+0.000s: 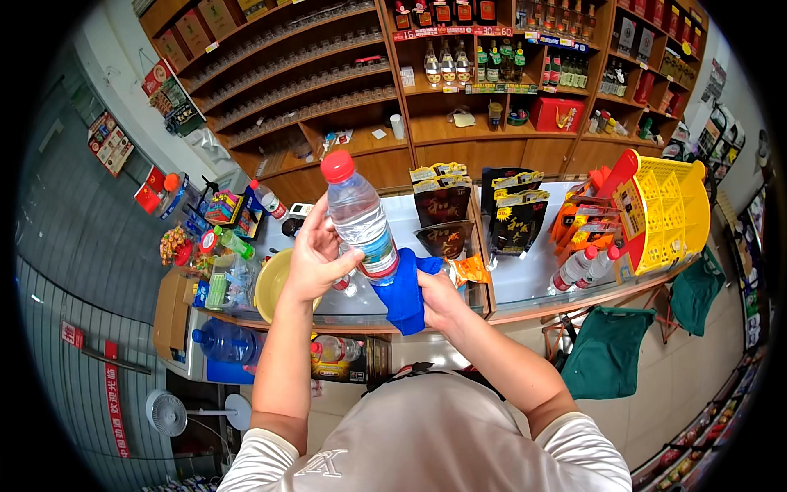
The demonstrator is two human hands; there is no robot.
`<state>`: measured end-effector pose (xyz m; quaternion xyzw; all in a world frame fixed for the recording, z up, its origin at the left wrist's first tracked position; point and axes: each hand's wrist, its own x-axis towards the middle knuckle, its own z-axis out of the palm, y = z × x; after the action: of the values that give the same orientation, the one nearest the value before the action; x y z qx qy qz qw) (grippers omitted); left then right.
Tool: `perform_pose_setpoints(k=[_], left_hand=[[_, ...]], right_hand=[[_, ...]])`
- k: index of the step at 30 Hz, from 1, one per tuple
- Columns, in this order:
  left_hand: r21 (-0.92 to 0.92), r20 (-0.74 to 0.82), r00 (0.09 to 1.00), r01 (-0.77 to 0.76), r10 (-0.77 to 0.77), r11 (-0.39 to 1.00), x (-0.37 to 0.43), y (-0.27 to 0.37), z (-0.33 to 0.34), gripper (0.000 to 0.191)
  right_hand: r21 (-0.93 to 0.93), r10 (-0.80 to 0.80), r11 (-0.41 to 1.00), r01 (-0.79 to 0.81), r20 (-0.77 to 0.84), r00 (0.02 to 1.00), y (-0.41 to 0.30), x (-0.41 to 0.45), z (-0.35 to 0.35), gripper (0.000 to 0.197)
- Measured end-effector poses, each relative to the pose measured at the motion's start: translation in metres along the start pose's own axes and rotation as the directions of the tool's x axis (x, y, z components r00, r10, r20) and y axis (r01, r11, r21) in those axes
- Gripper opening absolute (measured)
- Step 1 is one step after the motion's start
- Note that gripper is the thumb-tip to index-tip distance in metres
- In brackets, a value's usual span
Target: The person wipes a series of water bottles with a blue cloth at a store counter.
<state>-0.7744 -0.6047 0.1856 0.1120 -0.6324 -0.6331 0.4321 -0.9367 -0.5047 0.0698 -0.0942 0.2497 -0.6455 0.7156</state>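
Observation:
A clear plastic water bottle (358, 215) with a red cap is tilted in front of me above the glass counter. My left hand (320, 255) grips its side, thumb across the label. In my right hand (438, 294) is a blue cloth (403, 301), pressed against the bottle's base. Below my left wrist stands a yellow plastic basin (270, 289), partly hidden by my forearm; its contents cannot be seen. Another bottle on the counter is mostly covered by the held one. An orange snack packet (470, 269) lies just beyond my right hand.
Two red-capped bottles (569, 270) stand at the counter's right, beside a yellow display rack (667, 212). Black pouches (519, 221) stand mid-counter. Left are a green-capped bottle (237, 244) and a clear plastic box (230, 286). Green folding stools (609, 353) sit at right, a white fan (166, 413) lower left.

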Motion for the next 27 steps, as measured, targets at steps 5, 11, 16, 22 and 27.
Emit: perform_pose_setpoints(k=[5, 11, 16, 22, 27], left_hand=[[-0.022, 0.081, 0.997, -0.020, 0.022, 1.000, -0.001, -0.011, -0.006, 0.095], [0.117, -0.116, 0.993, 0.006, 0.008, 0.993, -0.001, -0.013, 0.013, 0.090], [0.160, -0.086, 0.996, -0.004, 0.018, 0.987, -0.001, -0.012, 0.011, 0.084], [0.108, -0.109, 0.988, -0.097, 0.109, 0.989, -0.002, -0.012, 0.020, 0.081], [0.204, -0.099, 0.993, -0.038, 0.059, 0.978, -0.008, -0.024, 0.010, 0.078]], right_hand=[[-0.018, -0.035, 0.999, 0.036, 0.018, 0.999, -0.001, -0.002, 0.003, 0.023], [-0.023, -0.072, 0.997, 0.072, -0.011, 0.997, 0.002, -0.002, 0.007, 0.022], [-0.029, -0.071, 0.997, 0.071, -0.006, 0.997, 0.001, -0.002, 0.006, 0.021], [-0.060, -0.181, 0.982, 0.179, -0.035, 0.983, 0.000, -0.004, 0.010, 0.019], [-0.102, -0.247, 0.965, 0.242, -0.036, 0.968, -0.002, -0.007, 0.009, 0.019]])
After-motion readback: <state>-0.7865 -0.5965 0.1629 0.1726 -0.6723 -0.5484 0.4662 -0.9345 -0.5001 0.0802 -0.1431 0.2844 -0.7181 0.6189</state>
